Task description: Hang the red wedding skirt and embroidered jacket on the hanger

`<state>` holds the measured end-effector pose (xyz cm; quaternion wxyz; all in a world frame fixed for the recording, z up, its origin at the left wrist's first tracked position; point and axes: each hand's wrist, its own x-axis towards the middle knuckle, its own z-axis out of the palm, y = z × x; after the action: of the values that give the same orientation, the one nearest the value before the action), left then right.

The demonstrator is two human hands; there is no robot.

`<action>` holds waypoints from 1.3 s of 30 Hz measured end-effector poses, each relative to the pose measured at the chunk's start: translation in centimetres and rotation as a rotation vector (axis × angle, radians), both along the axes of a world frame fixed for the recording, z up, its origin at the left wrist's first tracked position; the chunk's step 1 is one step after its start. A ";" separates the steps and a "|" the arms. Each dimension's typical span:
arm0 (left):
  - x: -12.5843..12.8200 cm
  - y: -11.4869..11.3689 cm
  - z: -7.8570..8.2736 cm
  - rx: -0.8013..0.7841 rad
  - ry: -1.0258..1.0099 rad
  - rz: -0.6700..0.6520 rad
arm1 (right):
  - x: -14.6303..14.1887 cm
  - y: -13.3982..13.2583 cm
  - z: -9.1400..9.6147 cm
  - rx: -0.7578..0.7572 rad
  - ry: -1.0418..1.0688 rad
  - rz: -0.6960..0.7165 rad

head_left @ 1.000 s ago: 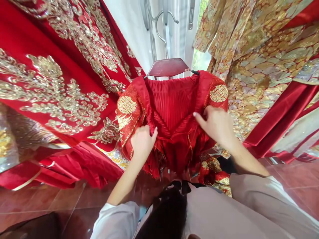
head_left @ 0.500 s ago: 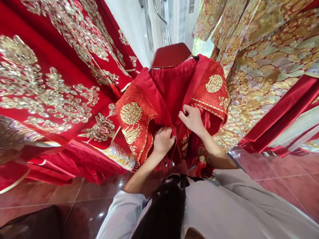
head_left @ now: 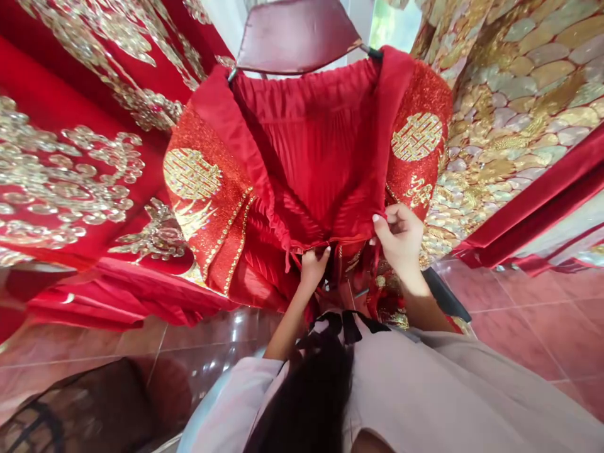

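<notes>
A red jacket (head_left: 306, 145) with gold round emblems hangs open on a dark red hanger (head_left: 297, 34) right in front of me. Its pleated red lining shows between the two front panels. My left hand (head_left: 312, 267) is closed on the lower edge of the jacket's left panel, near a thin red tie. My right hand (head_left: 400, 236) pinches the edge of the right panel, fingers curled round the cloth. Both hands sit close together low at the jacket's opening.
A red garment with heavy gold embroidery (head_left: 85, 157) hangs at the left. A gold scale-patterned garment (head_left: 514, 100) with red trim hangs at the right. Glossy red-brown floor tiles (head_left: 528, 327) lie below. A dark object (head_left: 85, 409) sits at the lower left.
The jacket and hanger now fill more of the view and sit higher. My hands have dropped lower along the front edges, and the right hand has moved outward to the right panel's edge.
</notes>
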<state>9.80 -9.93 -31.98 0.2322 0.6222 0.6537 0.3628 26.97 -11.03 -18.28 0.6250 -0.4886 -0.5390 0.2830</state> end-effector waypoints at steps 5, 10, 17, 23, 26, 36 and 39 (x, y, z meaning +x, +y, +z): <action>2.5 2.1 -1.6 -0.009 -0.010 0.037 | 0.1 0.4 0.0 0.020 -0.004 0.014; 3.0 1.9 -2.9 -0.019 -0.061 -0.017 | 0.2 0.6 -0.6 0.097 -0.222 -0.160; 1.3 -1.4 -5.5 -0.098 -0.146 -0.048 | -2.9 -1.3 -7.8 0.287 -0.540 -0.355; 1.2 -3.1 -6.4 -0.118 -0.235 -0.064 | -5.9 -3.5 -13.8 -0.309 -0.608 0.100; 1.1 -3.7 -6.4 -0.122 -0.262 -0.070 | -6.1 -3.2 -13.7 -0.508 -0.487 0.219; 0.3 -5.2 -6.9 -0.127 -0.196 -0.039 | -5.6 -1.8 -13.7 -0.852 0.095 0.667; 0.7 -5.0 -6.7 -0.118 -0.143 -0.037 | -6.0 -1.5 -12.7 -0.883 0.253 0.689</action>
<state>10.47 -14.92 -38.69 0.3212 0.5919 0.6441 0.3629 21.02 -12.55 -30.96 0.2933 -0.4619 -0.4188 0.7247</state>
